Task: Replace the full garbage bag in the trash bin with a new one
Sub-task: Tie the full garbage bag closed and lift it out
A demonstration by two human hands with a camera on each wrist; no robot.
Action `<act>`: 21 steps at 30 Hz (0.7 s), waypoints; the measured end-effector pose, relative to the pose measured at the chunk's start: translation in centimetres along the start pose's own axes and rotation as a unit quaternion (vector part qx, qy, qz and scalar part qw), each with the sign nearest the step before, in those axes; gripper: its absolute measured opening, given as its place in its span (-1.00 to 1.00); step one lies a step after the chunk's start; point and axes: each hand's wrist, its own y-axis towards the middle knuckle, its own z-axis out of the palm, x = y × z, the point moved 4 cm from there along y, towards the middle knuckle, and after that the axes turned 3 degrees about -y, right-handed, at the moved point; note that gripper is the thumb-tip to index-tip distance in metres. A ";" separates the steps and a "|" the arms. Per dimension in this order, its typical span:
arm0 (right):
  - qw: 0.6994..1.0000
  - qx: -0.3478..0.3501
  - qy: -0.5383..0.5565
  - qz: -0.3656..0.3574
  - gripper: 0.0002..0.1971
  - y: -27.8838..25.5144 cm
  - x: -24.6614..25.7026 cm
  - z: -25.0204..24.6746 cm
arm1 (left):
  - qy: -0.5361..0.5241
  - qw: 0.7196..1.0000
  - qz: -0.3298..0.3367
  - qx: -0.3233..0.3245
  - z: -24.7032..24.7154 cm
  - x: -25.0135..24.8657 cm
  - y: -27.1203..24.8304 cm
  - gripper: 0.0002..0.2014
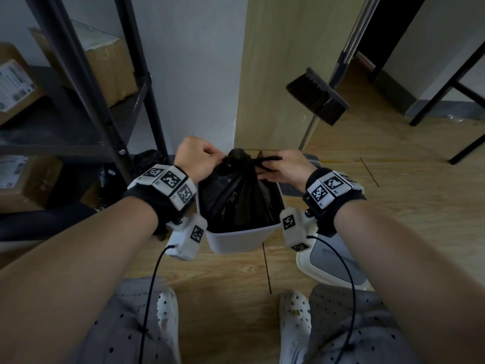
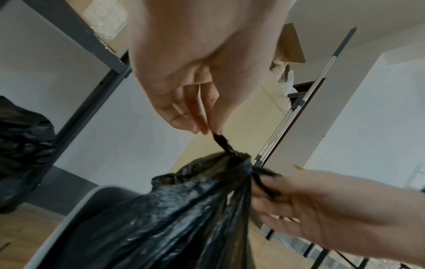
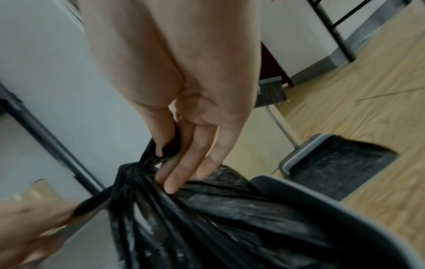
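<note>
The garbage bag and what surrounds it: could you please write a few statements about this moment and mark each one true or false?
1. Both hands hold twisted ends of the black garbage bag: left hand, right hand. True.
2. The bag has been lifted fully clear of the white bin. False: its lower part is still inside the bin.
3. A broom leans by the wooden panel behind the bin. True.
4. The right hand is empty. False: its fingers grip a twisted strand of the bag.
5. The shelf unit at the left holds cardboard boxes. True.
</note>
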 end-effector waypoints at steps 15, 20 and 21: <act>0.993 -0.047 0.109 0.018 -0.92 0.3 -1.3 -2.8 | -0.345 0.913 -0.212 0.045 1.3 1.5 0.2 -0.79; 0.985 -0.060 0.161 0.020 -0.80 0.4 -0.7 -2.4 | -0.108 0.982 -0.074 0.137 2.0 0.7 0.2 -0.68; 0.985 -0.061 0.163 0.021 -0.78 0.4 -0.6 -2.3 | 0.007 0.988 -0.015 0.156 2.1 0.6 0.1 -0.65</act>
